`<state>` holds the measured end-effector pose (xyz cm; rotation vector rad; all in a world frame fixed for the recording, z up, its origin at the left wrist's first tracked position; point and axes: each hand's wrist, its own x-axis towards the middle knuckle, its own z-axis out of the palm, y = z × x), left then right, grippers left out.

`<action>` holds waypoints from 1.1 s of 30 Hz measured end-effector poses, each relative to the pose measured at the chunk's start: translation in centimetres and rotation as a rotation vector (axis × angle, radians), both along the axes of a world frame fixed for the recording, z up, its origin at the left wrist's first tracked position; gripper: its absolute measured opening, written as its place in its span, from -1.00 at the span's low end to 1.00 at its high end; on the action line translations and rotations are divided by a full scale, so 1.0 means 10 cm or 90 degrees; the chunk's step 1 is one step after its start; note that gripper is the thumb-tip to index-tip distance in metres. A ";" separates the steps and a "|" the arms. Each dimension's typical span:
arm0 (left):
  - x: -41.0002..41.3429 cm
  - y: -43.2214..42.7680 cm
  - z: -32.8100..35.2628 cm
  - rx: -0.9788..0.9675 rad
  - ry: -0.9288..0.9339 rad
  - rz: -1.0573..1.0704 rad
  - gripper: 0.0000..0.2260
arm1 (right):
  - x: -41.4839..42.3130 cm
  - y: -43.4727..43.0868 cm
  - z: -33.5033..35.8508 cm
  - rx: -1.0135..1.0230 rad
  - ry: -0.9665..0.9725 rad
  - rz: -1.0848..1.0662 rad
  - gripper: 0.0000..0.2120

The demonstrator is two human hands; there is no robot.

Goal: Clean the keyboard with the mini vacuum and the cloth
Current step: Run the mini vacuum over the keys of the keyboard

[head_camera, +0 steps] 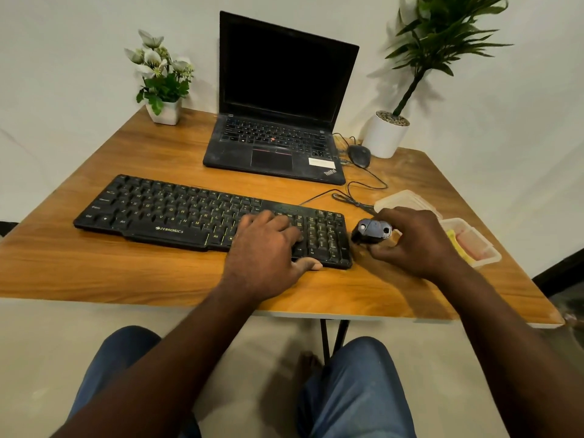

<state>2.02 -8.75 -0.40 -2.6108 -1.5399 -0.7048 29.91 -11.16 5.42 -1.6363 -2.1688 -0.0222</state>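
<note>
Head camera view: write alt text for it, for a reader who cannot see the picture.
A seated person's right hand grips a dark mini vacuum just off the right end of a black keyboard, while the left hand rests on its right-hand keys. Behind them on the wooden table stands an open laptop with a dark screen.

Flat left hand [268, 245], curled right hand [414, 241]

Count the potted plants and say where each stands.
2. A flowering plant in a square white pot, back left on the table; a tall leafy plant in a round white pot, back right beside the mouse. None looks hidden.
</note>
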 end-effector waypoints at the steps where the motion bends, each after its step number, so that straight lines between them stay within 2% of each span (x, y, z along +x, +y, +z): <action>1: 0.00 0.00 0.00 -0.004 0.003 -0.001 -0.35 | 0.00 0.02 0.00 0.018 0.013 -0.005 -0.70; 4: 0.01 -0.01 0.01 -0.008 0.008 -0.002 -0.36 | -0.23 0.19 0.02 0.071 0.070 0.028 -0.68; 9: -0.01 -0.02 0.02 -0.009 -0.003 -0.001 -0.40 | -0.75 0.47 -0.02 0.008 0.065 0.108 -0.67; 19: -0.02 -0.01 0.04 -0.017 0.015 -0.001 -0.34 | -0.10 0.24 0.09 -0.022 0.047 0.021 -0.74; 24: -0.01 -0.02 0.04 -0.018 0.005 -0.002 -0.38 | -0.54 0.27 0.06 -0.004 0.093 0.081 -0.73; 27: -0.02 -0.03 0.02 -0.017 -0.005 0.001 -0.39 | -0.82 0.34 0.03 -0.025 0.056 0.125 -0.69; 33: -0.01 -0.03 0.03 -0.018 -0.001 0.001 -0.37 | -0.35 0.15 0.05 -0.039 0.017 0.068 -0.72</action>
